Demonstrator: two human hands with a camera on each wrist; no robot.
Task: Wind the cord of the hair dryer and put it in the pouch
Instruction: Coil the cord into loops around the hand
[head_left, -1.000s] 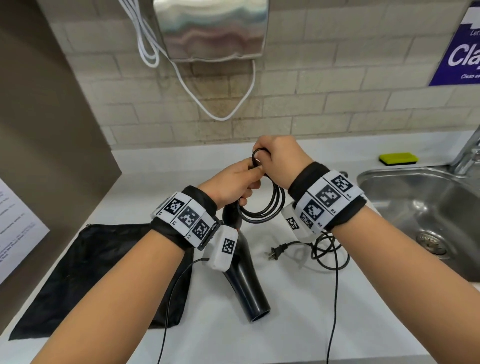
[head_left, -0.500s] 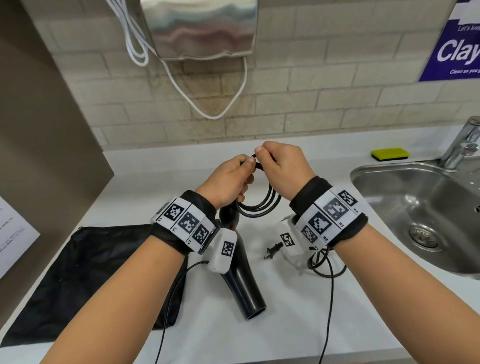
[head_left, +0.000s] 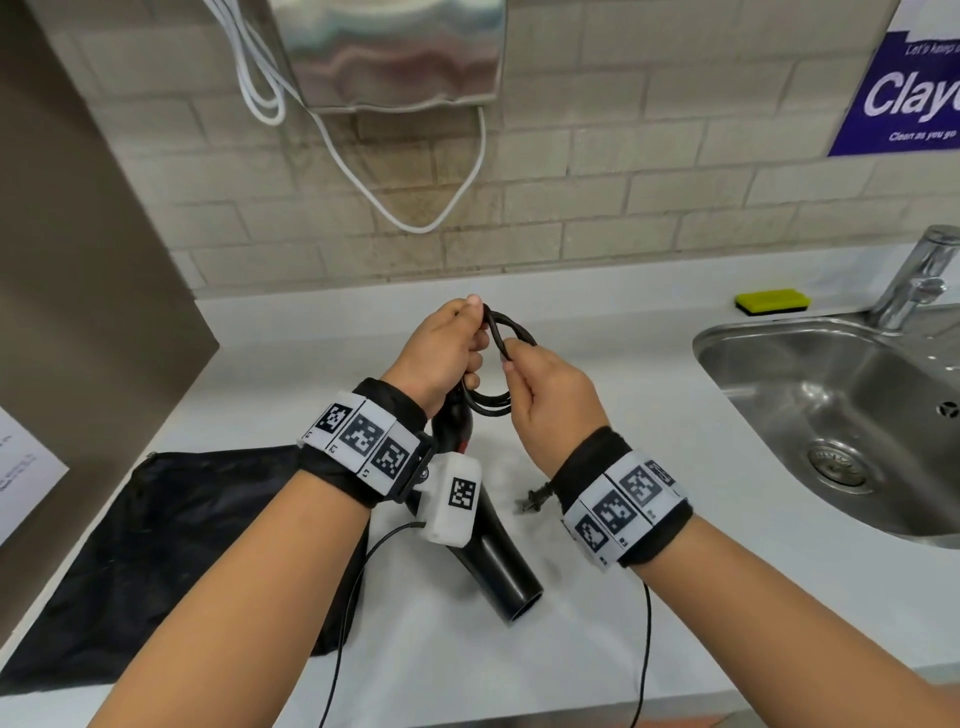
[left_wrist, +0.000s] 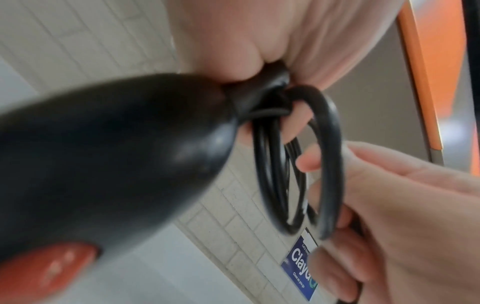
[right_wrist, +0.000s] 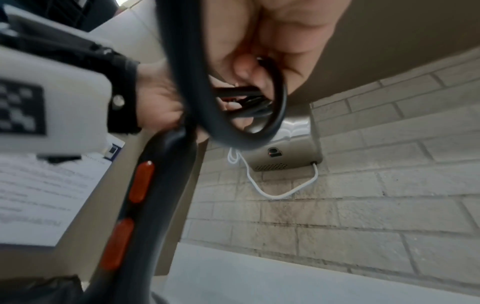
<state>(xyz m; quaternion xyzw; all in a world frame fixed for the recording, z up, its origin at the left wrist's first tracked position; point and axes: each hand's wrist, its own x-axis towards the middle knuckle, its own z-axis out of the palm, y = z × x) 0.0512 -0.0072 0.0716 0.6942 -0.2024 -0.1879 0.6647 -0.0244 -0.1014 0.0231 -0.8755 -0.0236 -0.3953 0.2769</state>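
Moved since half a second ago: right hand (head_left: 550, 405) drawn toward 5 o'clock, away from left hand (head_left: 441, 353), pulling one more loop of black cord (head_left: 501, 332) between them. Left hand closed around the coils and the end of the hair dryer (head_left: 498, 566) handle. Right hand pinching the loop with curled fingers. Dryer barrel pointing to 5 o'clock above white counter (head_left: 701, 467). Plug (head_left: 532, 501) near right wrist. Black pouch (head_left: 171, 545) lying flat at 8 o'clock.
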